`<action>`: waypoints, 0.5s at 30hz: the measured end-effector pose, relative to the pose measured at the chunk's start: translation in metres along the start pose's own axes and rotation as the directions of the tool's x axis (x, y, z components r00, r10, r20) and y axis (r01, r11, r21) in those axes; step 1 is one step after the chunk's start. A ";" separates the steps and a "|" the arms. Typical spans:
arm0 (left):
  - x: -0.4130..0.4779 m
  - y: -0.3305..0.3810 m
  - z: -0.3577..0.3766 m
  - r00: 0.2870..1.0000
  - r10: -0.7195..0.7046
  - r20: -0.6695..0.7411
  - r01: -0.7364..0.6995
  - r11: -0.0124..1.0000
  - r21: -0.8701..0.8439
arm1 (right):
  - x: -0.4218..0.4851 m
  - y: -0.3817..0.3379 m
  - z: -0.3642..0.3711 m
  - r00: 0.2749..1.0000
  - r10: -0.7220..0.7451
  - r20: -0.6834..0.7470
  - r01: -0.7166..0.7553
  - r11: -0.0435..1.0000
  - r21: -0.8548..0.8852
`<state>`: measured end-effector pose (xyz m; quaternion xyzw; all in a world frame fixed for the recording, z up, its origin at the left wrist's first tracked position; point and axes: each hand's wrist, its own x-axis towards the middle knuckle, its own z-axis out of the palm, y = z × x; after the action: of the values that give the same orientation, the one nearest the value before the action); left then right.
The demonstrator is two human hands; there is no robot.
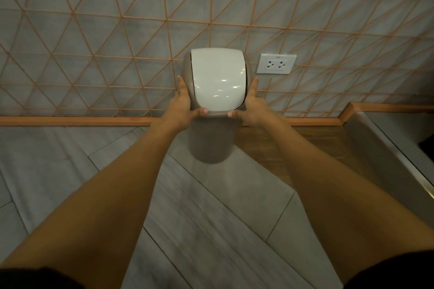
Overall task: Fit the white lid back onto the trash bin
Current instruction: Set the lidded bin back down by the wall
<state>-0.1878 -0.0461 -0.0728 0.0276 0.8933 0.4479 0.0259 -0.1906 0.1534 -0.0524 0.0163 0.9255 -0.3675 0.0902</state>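
A beige trash bin [211, 145] stands on the floor against the wall. On top of it sits the lid [218, 80], a glossy white swing flap in a beige frame. My left hand [184, 103] grips the lid's left side, thumb on the front rim. On the opposite side my right hand [249, 105] holds the frame the same way. The join between lid and bin is hidden by my hands and the lid's front edge.
The wall behind has grey triangular tiles with orange lines and a white double power socket [277, 63] right of the bin. An orange skirting strip [70, 121] runs along the floor. A metal-edged ledge [399, 148] rises at right.
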 end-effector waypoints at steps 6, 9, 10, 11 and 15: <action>-0.004 0.004 0.003 0.999 -0.021 -0.029 0.023 0.999 0.045 | -0.002 -0.003 -0.001 1.000 0.007 0.000 -0.007 0.999 -0.033; -0.012 0.009 0.010 0.996 -0.041 -0.074 0.048 0.995 0.089 | -0.007 -0.006 0.000 1.000 0.016 -0.007 -0.017 0.998 -0.060; -0.016 0.011 0.013 0.995 -0.044 -0.086 0.054 0.992 0.113 | -0.008 -0.007 0.002 1.000 0.024 -0.015 -0.025 0.997 -0.069; -0.020 0.012 0.016 0.995 -0.046 -0.088 0.058 0.988 0.140 | -0.010 -0.008 0.004 0.999 0.034 -0.023 -0.035 0.997 -0.072; -0.033 0.014 0.016 0.997 -0.043 -0.058 0.056 0.970 0.237 | -0.020 -0.006 0.012 0.998 0.033 -0.050 -0.037 0.995 -0.088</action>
<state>-0.1534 -0.0270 -0.0705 -0.0036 0.9413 0.3373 0.0101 -0.1693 0.1413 -0.0532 0.0375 0.9424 -0.3239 0.0748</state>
